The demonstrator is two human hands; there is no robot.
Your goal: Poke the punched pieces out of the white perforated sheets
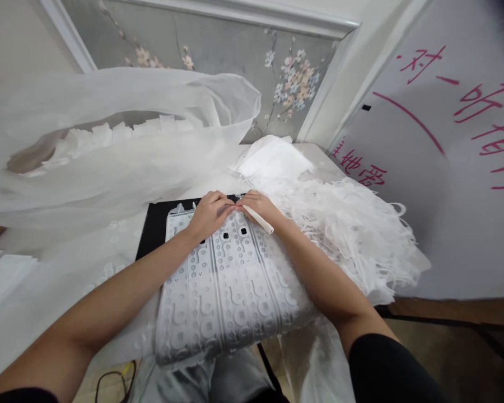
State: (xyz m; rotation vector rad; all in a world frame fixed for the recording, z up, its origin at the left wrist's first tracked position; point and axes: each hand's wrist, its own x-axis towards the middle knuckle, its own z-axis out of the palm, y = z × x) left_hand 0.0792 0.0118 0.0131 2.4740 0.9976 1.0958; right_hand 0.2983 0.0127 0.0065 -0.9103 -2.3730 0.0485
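My left hand [211,214] and my right hand [261,206] meet at the far edge of a stack of white moulded plastic sheets [235,296] with raised dots, hooks and small square holes. The left fingertips are pinched together; what lies between them is too small to make out. A slim white stick [258,219] slants out of my right hand, whose thumb and finger are closed near the left fingertips. Under the far end of the sheets is a black board [149,229]. The hands hide part of the sheets' far edge.
To the right lies a large heap of thin white strips [353,229], with white sheeting [273,159] behind it. A big translucent bag [151,162] holding white pieces stands back left. Folded white material [8,277] is at far left. A whiteboard [453,224] with red writing rises on the right.
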